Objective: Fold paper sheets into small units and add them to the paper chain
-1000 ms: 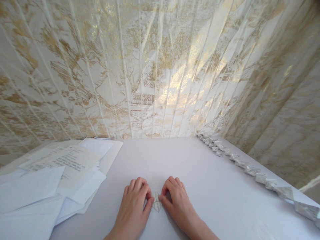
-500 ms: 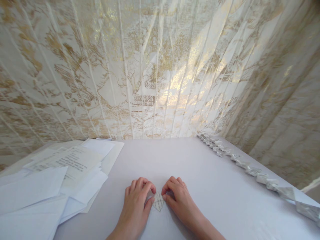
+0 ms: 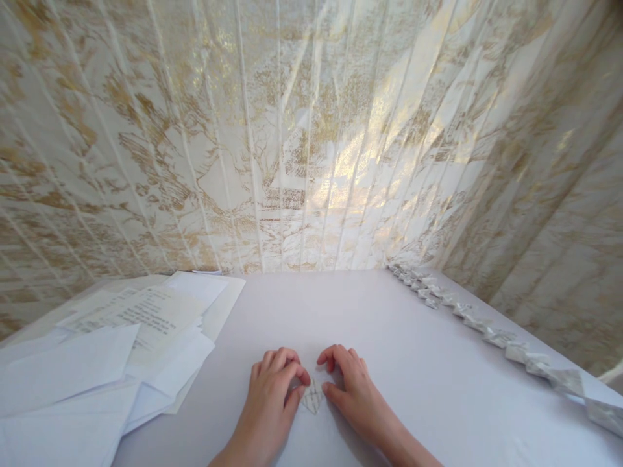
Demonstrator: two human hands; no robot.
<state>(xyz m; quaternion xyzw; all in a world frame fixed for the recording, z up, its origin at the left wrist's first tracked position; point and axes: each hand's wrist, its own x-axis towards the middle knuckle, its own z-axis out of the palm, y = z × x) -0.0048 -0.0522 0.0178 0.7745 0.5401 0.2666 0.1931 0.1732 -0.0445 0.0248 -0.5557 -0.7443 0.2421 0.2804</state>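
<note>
A small folded paper diamond (image 3: pixel 313 397), pale with printed lines, lies on the white tabletop between my hands. My left hand (image 3: pixel 274 397) has thumb and forefinger pinched at its left edge. My right hand (image 3: pixel 354 387) is at the other side, thumb tip close to the right edge and forefinger raised apart from the thumb. Whether that thumb touches the paper I cannot tell. The diamond's lower point faces me, and fingertips cover part of its left side.
Loose white sheets, some printed (image 3: pixel 150 321), are piled on the left. Along the right table edge runs a row of several small folded paper pieces (image 3: pixel 520 353). A white-and-gold patterned curtain (image 3: pixel 292 162) hangs behind the tabletop (image 3: pixel 311 305).
My right thumb and forefinger have parted from their pinch. My left thumb and forefinger have come together on the paper's left edge. The whole view has shifted slightly.
</note>
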